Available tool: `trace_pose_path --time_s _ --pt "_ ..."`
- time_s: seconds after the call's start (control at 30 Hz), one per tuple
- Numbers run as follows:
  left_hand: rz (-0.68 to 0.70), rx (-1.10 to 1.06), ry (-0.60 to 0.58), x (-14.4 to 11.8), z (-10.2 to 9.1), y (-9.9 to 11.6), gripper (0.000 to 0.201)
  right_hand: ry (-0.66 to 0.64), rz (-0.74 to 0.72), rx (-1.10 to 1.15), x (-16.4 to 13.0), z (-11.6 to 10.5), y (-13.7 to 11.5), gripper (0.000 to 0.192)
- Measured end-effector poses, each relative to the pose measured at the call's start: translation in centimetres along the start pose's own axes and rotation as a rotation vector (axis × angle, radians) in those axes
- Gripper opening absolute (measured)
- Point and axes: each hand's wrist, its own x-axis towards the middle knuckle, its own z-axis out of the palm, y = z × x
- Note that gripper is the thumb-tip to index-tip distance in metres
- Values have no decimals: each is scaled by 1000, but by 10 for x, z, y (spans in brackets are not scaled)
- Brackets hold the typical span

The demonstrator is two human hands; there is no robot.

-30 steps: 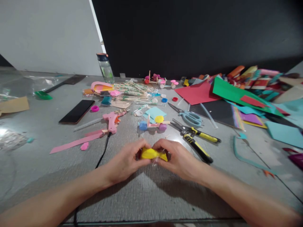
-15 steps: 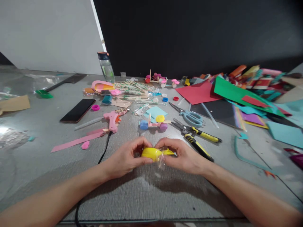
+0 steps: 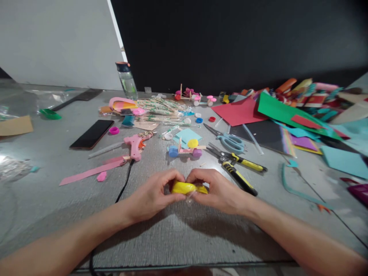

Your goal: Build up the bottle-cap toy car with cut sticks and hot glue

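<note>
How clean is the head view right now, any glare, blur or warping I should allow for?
Head view: bright glare on the grey table at the far left edge; wide-angle warping bends the table edges; the paper pile at right looks soft; the left hand and right hand pinching the yellow piece are fairly sharp and cast a soft shadow toward the camera.

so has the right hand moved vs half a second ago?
Yes. The right hand has closed in leftward toward the left hand, away from the yellow-handled pliers, so less of the yellow piece shows between them.
</note>
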Motion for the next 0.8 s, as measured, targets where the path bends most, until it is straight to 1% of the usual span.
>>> trace_pose_path --time_s 0.07,0.2,0.33,0.43,0.57,0.67,0.73,0.8 --pt "1 11 15 0 2 1 19 29 -20 -52 0 1 -1 11" --pt "9 40 -2 -1 5 2 20 52 -48 -82 -1 3 -4 11" --pt "14 36 -15 -1 5 1 20 43 -79 -92 -4 1 -5 10" --pt "9 21 -13 -1 3 1 18 29 -68 -112 -6 -2 -5 8" --pt "-17 -82 -30 -1 -1 0 19 48 -101 -81 -6 -3 -5 6" --pt "-41 -157 -72 -1 -2 -1 20 51 -105 -21 -6 -2 -4 11" --pt "-40 -213 -61 0 -1 -2 19 80 -94 -1 -6 -2 -3 17" --pt "-27 -317 -13 1 1 -4 22 148 -96 16 -7 -2 -1 20"
